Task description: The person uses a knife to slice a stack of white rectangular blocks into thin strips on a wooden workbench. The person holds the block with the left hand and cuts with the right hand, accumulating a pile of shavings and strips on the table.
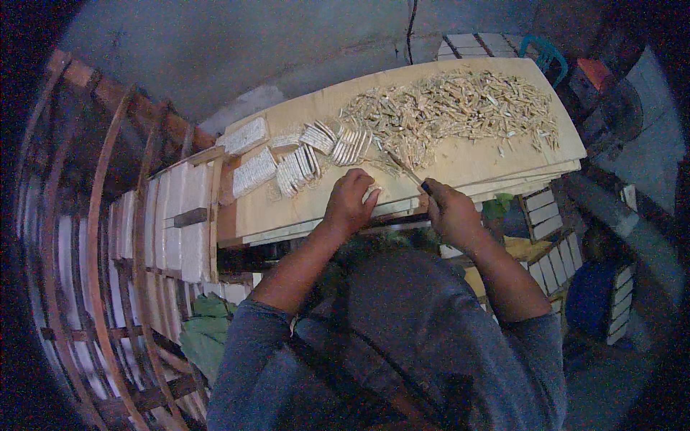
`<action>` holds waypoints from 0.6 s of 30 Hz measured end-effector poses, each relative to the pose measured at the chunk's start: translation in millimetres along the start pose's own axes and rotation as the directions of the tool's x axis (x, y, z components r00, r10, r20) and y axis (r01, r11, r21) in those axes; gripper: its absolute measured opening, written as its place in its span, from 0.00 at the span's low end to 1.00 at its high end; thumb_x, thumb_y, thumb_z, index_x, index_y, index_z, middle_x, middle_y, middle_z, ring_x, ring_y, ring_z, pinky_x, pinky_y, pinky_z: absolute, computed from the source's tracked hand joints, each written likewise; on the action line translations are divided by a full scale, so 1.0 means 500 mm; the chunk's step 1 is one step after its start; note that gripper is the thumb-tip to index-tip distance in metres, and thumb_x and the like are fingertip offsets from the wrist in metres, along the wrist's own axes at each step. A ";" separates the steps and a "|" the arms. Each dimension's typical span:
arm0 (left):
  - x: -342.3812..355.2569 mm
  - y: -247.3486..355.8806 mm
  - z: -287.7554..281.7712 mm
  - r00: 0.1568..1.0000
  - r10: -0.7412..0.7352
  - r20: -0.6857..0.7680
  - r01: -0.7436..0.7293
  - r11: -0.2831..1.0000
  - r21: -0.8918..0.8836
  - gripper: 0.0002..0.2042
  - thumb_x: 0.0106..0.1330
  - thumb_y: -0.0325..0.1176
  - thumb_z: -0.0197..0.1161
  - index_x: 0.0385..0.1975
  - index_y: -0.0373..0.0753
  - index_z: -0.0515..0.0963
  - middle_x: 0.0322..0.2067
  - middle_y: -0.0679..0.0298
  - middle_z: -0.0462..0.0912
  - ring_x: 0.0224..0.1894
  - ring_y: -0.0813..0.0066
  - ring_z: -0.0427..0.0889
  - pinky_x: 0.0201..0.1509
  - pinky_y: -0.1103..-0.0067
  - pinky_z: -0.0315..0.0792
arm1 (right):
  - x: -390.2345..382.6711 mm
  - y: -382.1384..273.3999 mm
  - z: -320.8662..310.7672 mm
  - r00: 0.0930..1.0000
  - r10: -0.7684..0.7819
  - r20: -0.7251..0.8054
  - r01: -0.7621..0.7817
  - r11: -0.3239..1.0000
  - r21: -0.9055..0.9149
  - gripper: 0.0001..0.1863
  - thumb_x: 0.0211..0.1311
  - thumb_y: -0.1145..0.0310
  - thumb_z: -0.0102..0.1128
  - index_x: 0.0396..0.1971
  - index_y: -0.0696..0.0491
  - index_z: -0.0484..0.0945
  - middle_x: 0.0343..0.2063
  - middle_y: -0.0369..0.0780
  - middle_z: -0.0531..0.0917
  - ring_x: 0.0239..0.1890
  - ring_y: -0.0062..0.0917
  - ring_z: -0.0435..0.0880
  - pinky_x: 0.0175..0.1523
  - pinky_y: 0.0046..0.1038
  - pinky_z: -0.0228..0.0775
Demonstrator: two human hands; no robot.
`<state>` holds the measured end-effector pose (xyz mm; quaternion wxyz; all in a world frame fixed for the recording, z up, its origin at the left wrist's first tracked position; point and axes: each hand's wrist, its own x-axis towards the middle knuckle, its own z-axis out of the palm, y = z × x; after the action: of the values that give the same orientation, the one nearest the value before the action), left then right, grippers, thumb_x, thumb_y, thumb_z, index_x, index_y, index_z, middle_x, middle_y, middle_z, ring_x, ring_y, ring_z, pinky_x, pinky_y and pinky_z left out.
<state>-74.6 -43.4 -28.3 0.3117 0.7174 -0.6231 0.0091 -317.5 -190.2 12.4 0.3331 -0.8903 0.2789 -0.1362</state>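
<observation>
My right hand (449,212) grips the dark handle of a long thin blade-like tool (406,167), whose tip reaches into a spread pile of small pale cut pieces (460,100). My left hand (351,200) has its fingers curled at the board's front edge around something small and pale that I cannot make out. Just beyond it on the pale wooden board (287,215) lie bundles of thin pale sticks (351,146) (297,172) and white textured slabs (245,135) (253,172) farther left.
Stacked pale panels (187,244) and wooden racks (108,237) fill the left side. A green cloth (205,337) hangs low there. At right are white block-like stacks (543,215) and a blue barrel (589,309); a teal chair (543,50) stands behind the board.
</observation>
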 end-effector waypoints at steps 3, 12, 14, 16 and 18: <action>0.003 -0.001 0.000 0.997 0.054 -0.056 -0.053 0.998 0.017 0.19 0.58 0.34 0.76 0.45 0.34 0.79 0.47 0.47 0.80 0.51 0.42 0.81 0.55 0.55 0.78 | -0.009 -0.011 0.003 1.000 -0.007 -0.003 0.007 0.997 0.071 0.23 0.70 0.72 0.58 0.65 0.57 0.75 0.50 0.55 0.86 0.52 0.51 0.87 0.58 0.45 0.80; -0.006 0.006 0.011 1.000 -0.002 -0.007 0.002 1.000 0.025 0.17 0.57 0.30 0.75 0.44 0.36 0.79 0.47 0.49 0.80 0.54 0.44 0.80 0.55 0.57 0.77 | -0.028 -0.029 0.041 0.989 -0.009 0.148 0.003 0.999 0.040 0.23 0.70 0.73 0.58 0.64 0.56 0.76 0.48 0.54 0.87 0.51 0.52 0.87 0.55 0.46 0.81; -0.008 0.019 0.011 0.998 0.020 -0.060 -0.016 0.998 0.060 0.16 0.57 0.29 0.74 0.44 0.36 0.79 0.46 0.50 0.80 0.52 0.45 0.80 0.54 0.57 0.77 | -0.034 -0.030 0.038 0.990 -0.045 0.135 0.042 0.999 0.029 0.23 0.70 0.73 0.58 0.64 0.56 0.76 0.47 0.54 0.87 0.50 0.52 0.88 0.54 0.47 0.81; -0.009 0.023 0.010 0.996 0.037 -0.080 -0.032 0.998 0.061 0.16 0.57 0.28 0.73 0.45 0.36 0.79 0.46 0.50 0.80 0.52 0.44 0.81 0.54 0.57 0.77 | -0.038 -0.028 0.037 0.990 -0.069 0.126 0.067 0.998 0.021 0.23 0.69 0.73 0.58 0.64 0.55 0.76 0.47 0.55 0.87 0.49 0.52 0.88 0.53 0.47 0.81; -0.009 0.026 0.013 0.995 0.034 -0.099 -0.032 0.999 0.025 0.16 0.58 0.28 0.72 0.45 0.36 0.79 0.46 0.49 0.80 0.51 0.44 0.81 0.54 0.58 0.78 | -0.041 -0.024 0.037 0.989 -0.080 0.121 0.079 0.997 0.017 0.23 0.69 0.73 0.57 0.63 0.55 0.76 0.46 0.55 0.87 0.48 0.52 0.88 0.53 0.47 0.81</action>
<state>-89.9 -42.9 -29.7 0.3335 0.7093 -0.6184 0.0570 -321.4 -161.0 5.5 0.3490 -0.9054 0.2216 -0.0967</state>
